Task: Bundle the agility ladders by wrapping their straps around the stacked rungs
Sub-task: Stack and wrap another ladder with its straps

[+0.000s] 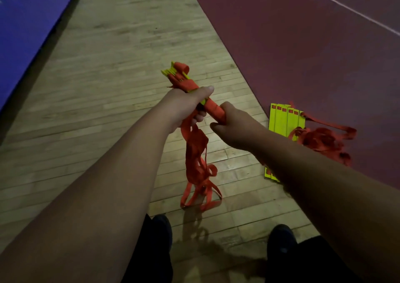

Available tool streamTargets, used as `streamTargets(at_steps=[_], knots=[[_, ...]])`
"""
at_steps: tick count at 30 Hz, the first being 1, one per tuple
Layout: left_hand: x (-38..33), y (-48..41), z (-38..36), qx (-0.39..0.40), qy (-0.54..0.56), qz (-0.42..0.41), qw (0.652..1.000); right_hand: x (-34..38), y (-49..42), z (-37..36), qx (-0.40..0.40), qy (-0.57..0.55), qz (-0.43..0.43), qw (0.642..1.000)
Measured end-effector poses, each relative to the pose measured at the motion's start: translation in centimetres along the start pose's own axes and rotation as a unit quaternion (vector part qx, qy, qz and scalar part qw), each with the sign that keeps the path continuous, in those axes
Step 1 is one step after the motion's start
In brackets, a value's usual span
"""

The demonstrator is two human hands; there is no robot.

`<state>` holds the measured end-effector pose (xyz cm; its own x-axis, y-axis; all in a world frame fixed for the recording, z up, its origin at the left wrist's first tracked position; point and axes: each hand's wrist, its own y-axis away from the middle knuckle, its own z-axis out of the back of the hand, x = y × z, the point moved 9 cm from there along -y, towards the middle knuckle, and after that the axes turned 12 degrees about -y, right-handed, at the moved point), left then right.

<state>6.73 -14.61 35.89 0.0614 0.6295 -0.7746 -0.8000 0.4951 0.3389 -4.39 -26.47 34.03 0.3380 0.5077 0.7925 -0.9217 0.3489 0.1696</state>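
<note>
Agility ladder half-wrapped, held above the wooden floor (pixel 104 92).
The left hand (pixel 184 105) clamps round the stacked yellow rungs (pixel 168 72) at mid-length, and the right hand (pixel 232 129) closes on the strap-wound near end. Loose red straps (pixel 197 152) dangle to the floor; they could snag underfoot, or the winding could slacken if tension drops. A second ladder (pixel 285 120) lies unbundled on the right.

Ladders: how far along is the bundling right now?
Done: red wraps already circle the held bundle in two places. In hand: the left hand and right hand grip it, while loose straps hang toward the floor, not yet wound. Left: the second ladder lies fanned out, its tangled straps unwound.
</note>
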Motion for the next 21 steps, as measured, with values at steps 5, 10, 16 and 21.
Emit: streamTargets(at_steps=[5,10,16,21], knots=[[-1.4,0.3,0.4,0.040,0.032,-0.078,0.996,1.5,0.6,0.1,0.120,-0.194,-0.022,0.973],[-2.7,1.2,0.4,0.060,0.041,-0.112,0.991,2.1,1.8,0.0,0.183,-0.295,-0.056,0.936],[-0.8,0.3,0.7,0.052,-0.050,-0.074,0.995,1.1,0.8,1.4,0.015,-0.129,-0.010,0.991],[-1.5,0.4,1.2,0.020,-0.065,-0.097,0.993,1.7,0.8,2.2,0.008,-0.190,0.053,0.980]])
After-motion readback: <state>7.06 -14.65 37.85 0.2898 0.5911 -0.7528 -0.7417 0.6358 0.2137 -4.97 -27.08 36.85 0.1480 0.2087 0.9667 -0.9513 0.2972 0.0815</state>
